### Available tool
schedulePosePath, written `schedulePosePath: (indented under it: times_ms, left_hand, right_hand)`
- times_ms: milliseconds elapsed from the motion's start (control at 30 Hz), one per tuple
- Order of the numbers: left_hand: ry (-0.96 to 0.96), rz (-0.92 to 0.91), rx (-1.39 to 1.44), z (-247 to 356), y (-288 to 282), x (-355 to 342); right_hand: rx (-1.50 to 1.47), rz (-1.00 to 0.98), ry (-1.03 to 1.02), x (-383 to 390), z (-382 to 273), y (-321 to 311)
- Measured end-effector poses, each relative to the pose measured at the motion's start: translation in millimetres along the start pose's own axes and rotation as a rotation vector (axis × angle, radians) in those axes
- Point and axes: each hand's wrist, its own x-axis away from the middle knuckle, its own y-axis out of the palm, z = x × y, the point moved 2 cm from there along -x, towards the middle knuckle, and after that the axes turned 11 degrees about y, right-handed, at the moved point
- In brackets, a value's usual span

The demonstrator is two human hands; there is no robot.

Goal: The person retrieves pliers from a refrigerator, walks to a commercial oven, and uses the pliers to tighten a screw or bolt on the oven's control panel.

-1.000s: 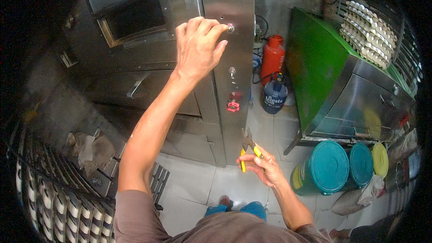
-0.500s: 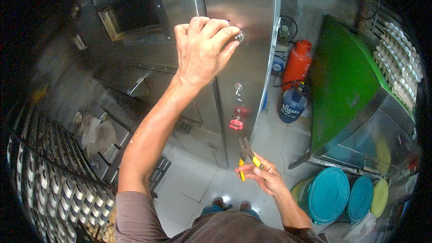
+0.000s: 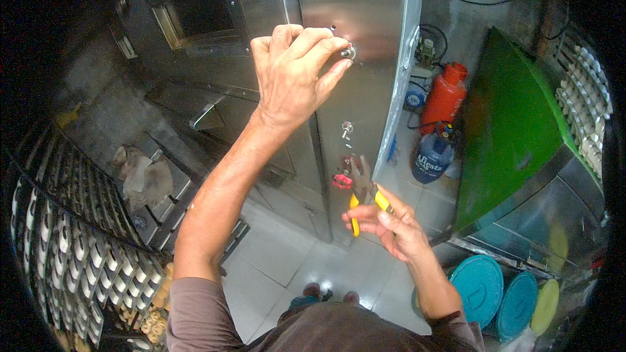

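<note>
Steel panel (image 3: 375, 98): stud (image 3: 349, 53) fitted above red wheel (image 3: 342, 181).
Left hand (image 3: 293, 72): my fingers pinch it.
Right hand (image 3: 398, 225): half-curled round spread pliers (image 3: 366, 190) beside wheel, seemingly biting nothing yet.

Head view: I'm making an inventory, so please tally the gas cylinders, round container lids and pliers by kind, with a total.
Gas cylinders: 2 (red cylinder, blue cylinder)
Round container lids: 3 (teal lid, second teal lid, yellow lid)
Pliers: 1 (in the right hand)
Total: 6
</note>
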Motion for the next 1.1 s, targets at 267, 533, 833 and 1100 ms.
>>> schedulePosePath:
  times_ms: [267,533,833,1100]
  left_hand:
    - [0.011,-0.05,0.117,-5,-6,3]
    - [0.026,-0.048,0.196,-12,-6,-2]
    - [0.054,0.055,0.264,-14,1,1]
    - [0.108,0.058,0.31,-18,2,0]
  right_hand:
    - [0.164,0.085,-0.029,-29,-82,31]
    - [0.32,0.177,0.049,-46,-137,41]
    - [0.342,0.16,0.096,-54,-160,43]
    - [0.39,0.129,0.122,-55,-170,42]
